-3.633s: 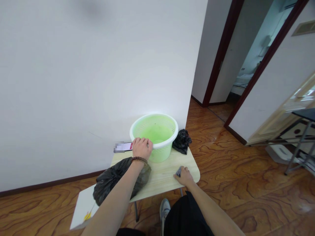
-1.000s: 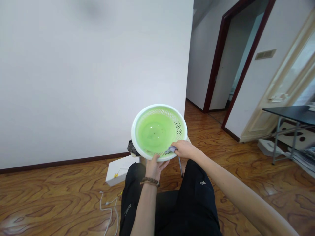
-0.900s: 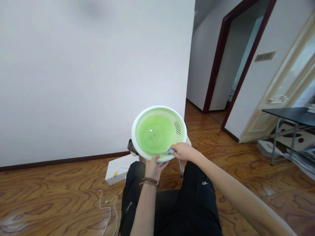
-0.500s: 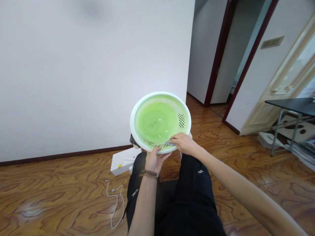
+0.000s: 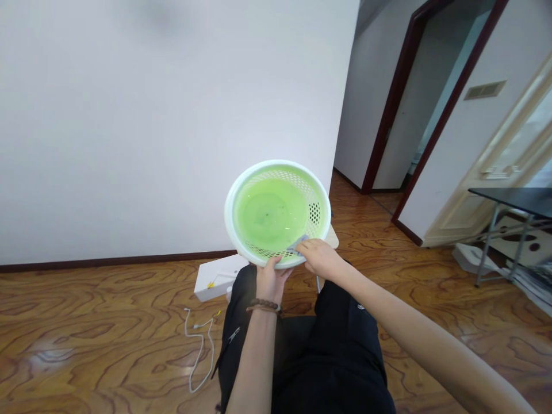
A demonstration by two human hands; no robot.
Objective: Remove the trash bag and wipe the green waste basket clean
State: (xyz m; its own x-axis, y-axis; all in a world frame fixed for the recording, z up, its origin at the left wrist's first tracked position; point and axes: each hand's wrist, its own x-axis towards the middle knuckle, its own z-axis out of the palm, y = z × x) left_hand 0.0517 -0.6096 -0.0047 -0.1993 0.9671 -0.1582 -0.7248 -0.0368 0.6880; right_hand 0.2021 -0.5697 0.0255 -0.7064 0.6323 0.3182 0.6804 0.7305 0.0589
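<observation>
A round green plastic basket with a white rim and perforated sides is tilted toward me above my knees. My left hand grips its near rim, thumb over the edge and fingers underneath. Between the fingers of my right hand is a small grey cloth, which lies against the inner wall at the near right. The basket holds nothing else that I can make out.
A white box and a white cable lie on the wooden floor at left. Behind the basket is a white wall. A dark folding table stands far right, near a doorway. A pale surface shows under the basket.
My right hand has shifted slightly left along the inner wall, and more of the grey cloth shows. The basket sits a little further left in view, and the camera has turned slightly.
</observation>
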